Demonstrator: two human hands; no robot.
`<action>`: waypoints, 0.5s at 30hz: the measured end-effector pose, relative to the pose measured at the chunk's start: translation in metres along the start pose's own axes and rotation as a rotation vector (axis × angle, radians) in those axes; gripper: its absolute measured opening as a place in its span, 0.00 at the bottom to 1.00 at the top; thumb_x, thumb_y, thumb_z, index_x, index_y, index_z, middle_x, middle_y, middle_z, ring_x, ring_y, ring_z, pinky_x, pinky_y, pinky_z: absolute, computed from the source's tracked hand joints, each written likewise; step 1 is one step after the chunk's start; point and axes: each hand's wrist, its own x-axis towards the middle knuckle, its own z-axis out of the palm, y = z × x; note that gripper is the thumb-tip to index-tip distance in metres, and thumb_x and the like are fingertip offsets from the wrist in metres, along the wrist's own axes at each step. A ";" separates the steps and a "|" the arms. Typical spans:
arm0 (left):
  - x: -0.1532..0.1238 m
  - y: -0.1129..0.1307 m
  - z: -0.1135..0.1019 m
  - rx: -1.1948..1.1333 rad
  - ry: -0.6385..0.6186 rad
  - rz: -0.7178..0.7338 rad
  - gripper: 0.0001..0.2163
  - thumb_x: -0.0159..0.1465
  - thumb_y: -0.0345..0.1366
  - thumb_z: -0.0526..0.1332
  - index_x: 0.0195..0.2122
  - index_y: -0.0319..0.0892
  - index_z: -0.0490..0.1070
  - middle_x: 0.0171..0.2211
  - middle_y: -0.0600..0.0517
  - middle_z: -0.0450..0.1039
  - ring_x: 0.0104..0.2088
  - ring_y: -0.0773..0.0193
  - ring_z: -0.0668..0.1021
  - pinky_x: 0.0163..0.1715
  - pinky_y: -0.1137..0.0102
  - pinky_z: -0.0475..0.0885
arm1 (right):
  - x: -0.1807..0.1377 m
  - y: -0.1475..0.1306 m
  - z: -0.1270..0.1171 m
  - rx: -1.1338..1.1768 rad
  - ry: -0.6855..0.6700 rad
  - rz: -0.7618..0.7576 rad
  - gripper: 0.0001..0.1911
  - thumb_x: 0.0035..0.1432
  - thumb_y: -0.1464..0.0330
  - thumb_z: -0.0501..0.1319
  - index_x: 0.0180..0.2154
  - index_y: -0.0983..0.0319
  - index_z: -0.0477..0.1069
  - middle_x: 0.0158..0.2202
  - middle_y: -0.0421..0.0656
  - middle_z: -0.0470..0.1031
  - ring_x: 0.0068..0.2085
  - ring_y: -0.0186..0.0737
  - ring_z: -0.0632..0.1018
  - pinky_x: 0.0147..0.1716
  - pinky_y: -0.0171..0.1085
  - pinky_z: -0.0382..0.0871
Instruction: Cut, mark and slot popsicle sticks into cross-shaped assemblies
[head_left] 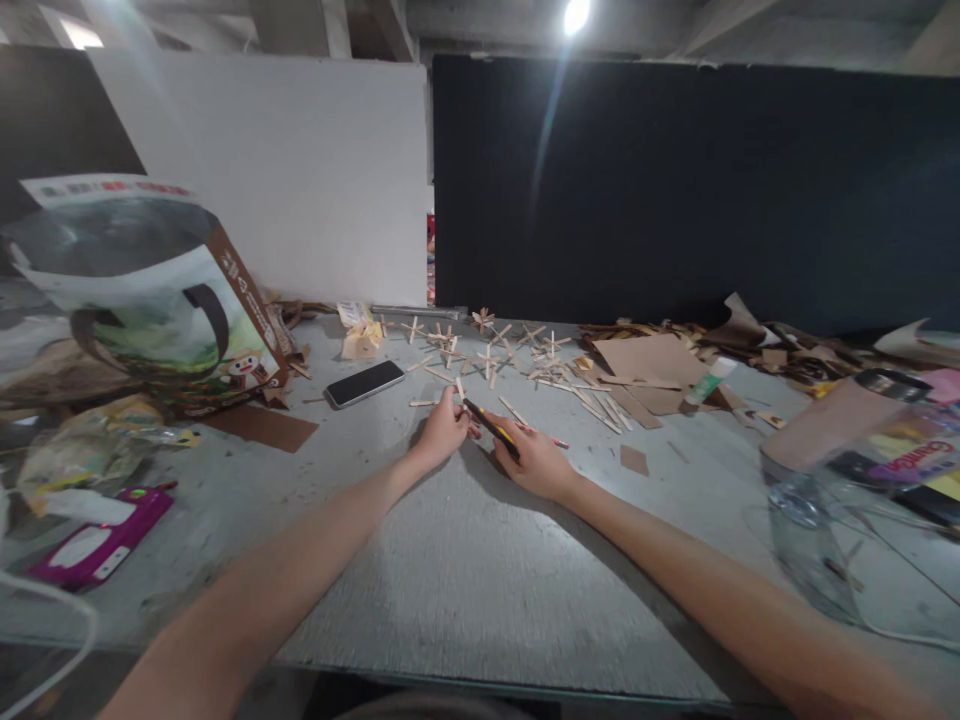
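Near the middle of the table my left hand (444,428) is closed on a short wooden stick (460,386), whose pale tip pokes up past the thumb. My right hand (538,460) grips a yellow and black utility knife (493,430), its front end pointing up and left to the stick. Whether the blade touches the wood is too small to tell. Just beyond my hands lie several crossed wooden stick pieces (489,362), some standing up like stars. Loose flat sticks (600,410) are spread to the right, and a pencil-like stick lies behind my right hand.
A black phone (365,384) lies left of my hands. Further left stand a large printed bag (172,320) and a purple device (105,535). Cardboard pieces (645,365), a glue stick (711,381), a pink tumbler (840,420) and a clear bottle (810,540) occupy the right side.
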 end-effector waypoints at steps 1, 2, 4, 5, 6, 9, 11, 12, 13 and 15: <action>0.000 0.000 0.000 0.000 0.000 -0.001 0.14 0.63 0.27 0.63 0.47 0.46 0.62 0.22 0.61 0.77 0.21 0.62 0.82 0.24 0.74 0.73 | 0.000 0.000 0.000 0.002 -0.001 -0.002 0.25 0.71 0.67 0.52 0.67 0.61 0.62 0.52 0.52 0.83 0.46 0.49 0.85 0.43 0.41 0.77; 0.000 0.001 0.000 -0.001 0.001 -0.003 0.14 0.63 0.27 0.63 0.47 0.46 0.62 0.22 0.61 0.77 0.21 0.62 0.82 0.24 0.74 0.73 | 0.000 0.000 -0.001 0.004 -0.001 -0.005 0.25 0.71 0.67 0.52 0.68 0.61 0.62 0.52 0.52 0.83 0.46 0.49 0.85 0.43 0.41 0.77; 0.000 0.001 0.000 0.000 0.004 -0.006 0.15 0.63 0.27 0.63 0.47 0.46 0.62 0.22 0.61 0.77 0.21 0.62 0.82 0.24 0.74 0.73 | 0.000 0.000 -0.001 0.010 -0.002 -0.008 0.26 0.71 0.68 0.52 0.68 0.60 0.62 0.52 0.51 0.83 0.45 0.48 0.85 0.43 0.40 0.77; 0.000 0.000 0.000 0.002 0.007 -0.008 0.15 0.63 0.27 0.63 0.48 0.46 0.61 0.21 0.61 0.77 0.21 0.62 0.82 0.24 0.74 0.73 | 0.000 -0.001 -0.001 0.013 -0.002 -0.007 0.26 0.71 0.68 0.52 0.68 0.60 0.62 0.51 0.51 0.84 0.45 0.48 0.85 0.43 0.40 0.77; 0.000 0.000 0.000 0.003 0.011 -0.010 0.16 0.63 0.26 0.63 0.49 0.46 0.61 0.21 0.61 0.77 0.21 0.62 0.82 0.25 0.74 0.73 | 0.000 -0.001 -0.001 0.016 -0.003 -0.005 0.26 0.71 0.68 0.52 0.68 0.60 0.62 0.51 0.51 0.84 0.45 0.48 0.85 0.43 0.40 0.77; 0.000 0.000 0.001 0.010 0.023 -0.020 0.19 0.63 0.26 0.63 0.53 0.45 0.60 0.20 0.61 0.76 0.21 0.62 0.82 0.25 0.73 0.73 | 0.000 -0.001 -0.002 0.029 -0.006 -0.006 0.26 0.72 0.68 0.52 0.68 0.61 0.61 0.53 0.51 0.83 0.46 0.48 0.85 0.44 0.40 0.76; 0.000 0.000 0.001 0.013 0.029 -0.024 0.19 0.64 0.26 0.63 0.53 0.45 0.60 0.21 0.61 0.76 0.21 0.61 0.82 0.26 0.73 0.73 | 0.000 -0.001 -0.002 0.029 -0.009 -0.007 0.26 0.72 0.67 0.52 0.68 0.61 0.61 0.53 0.51 0.83 0.46 0.48 0.85 0.44 0.40 0.76; 0.000 0.001 0.001 0.014 0.031 -0.025 0.19 0.64 0.26 0.63 0.53 0.45 0.60 0.21 0.61 0.76 0.22 0.61 0.82 0.26 0.72 0.73 | 0.000 -0.001 -0.002 0.026 -0.009 -0.007 0.26 0.72 0.67 0.52 0.68 0.61 0.61 0.53 0.51 0.83 0.46 0.48 0.85 0.44 0.40 0.76; 0.000 0.001 0.001 0.015 0.032 -0.027 0.19 0.63 0.25 0.63 0.53 0.45 0.60 0.21 0.61 0.76 0.22 0.61 0.82 0.26 0.72 0.73 | 0.000 -0.001 -0.002 0.022 -0.008 -0.006 0.26 0.72 0.67 0.52 0.68 0.60 0.61 0.53 0.51 0.83 0.47 0.48 0.85 0.44 0.40 0.76; -0.001 0.002 0.001 0.014 0.033 -0.029 0.19 0.63 0.25 0.63 0.52 0.45 0.60 0.21 0.61 0.76 0.21 0.61 0.82 0.26 0.72 0.73 | 0.000 -0.001 -0.002 0.018 -0.003 -0.008 0.25 0.72 0.67 0.52 0.68 0.61 0.61 0.54 0.51 0.82 0.47 0.48 0.84 0.44 0.40 0.76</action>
